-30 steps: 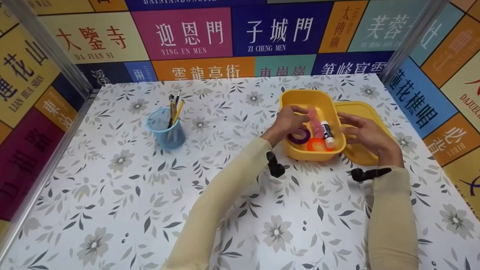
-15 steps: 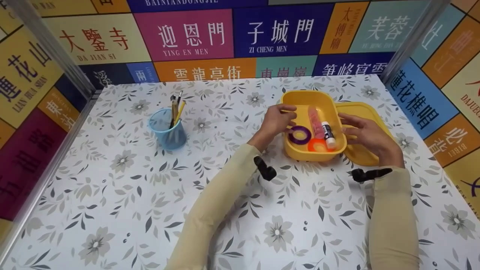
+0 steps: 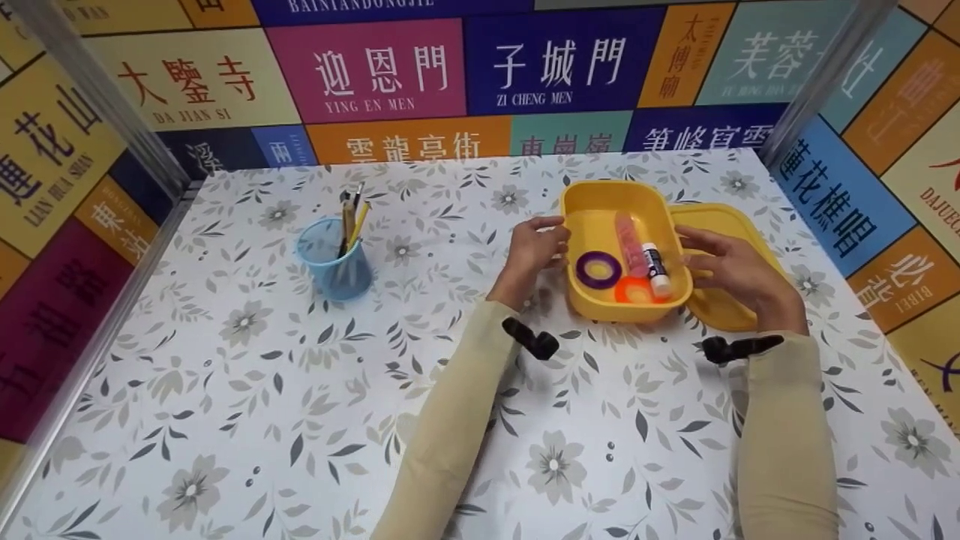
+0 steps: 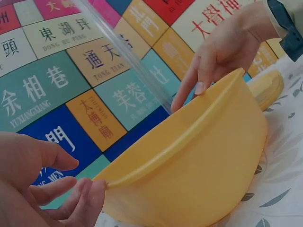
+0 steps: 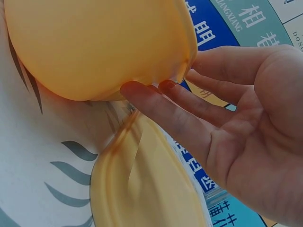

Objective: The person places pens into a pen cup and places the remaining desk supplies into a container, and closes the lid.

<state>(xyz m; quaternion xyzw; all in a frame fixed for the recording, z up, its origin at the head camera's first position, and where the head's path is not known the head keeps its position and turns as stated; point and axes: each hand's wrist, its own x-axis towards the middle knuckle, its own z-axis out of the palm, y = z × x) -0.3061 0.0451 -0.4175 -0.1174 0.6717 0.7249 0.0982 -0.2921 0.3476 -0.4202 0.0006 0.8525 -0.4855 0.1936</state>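
Note:
A yellow plastic box (image 3: 628, 309) stands at the right of the table, its top uncovered. Inside lie a purple tape ring (image 3: 598, 281), an orange ring (image 3: 634, 291), a pink strip-like thing (image 3: 630, 240) and a glue stick (image 3: 655, 268). At the box's left wall is my left hand (image 3: 534, 251), its fingertips touching the rim in the left wrist view and holding nothing. My right hand (image 3: 739, 274) lies on the other side, with extended fingers touching the right wall, as the right wrist view shows. Beneath that hand is the yellow lid (image 3: 727, 311).
A light blue mesh cup (image 3: 335, 274) holding brushes and a yellow pencil (image 3: 360, 223) stands at the left of the table. Panels printed with large characters (image 3: 367, 71) enclose the back and both sides. Floral paper (image 3: 300, 420) covers the tabletop.
My left hand has come out of the box, moving left to the outside of its left wall. The purple ring is now fully in view. My right hand has stayed in place.

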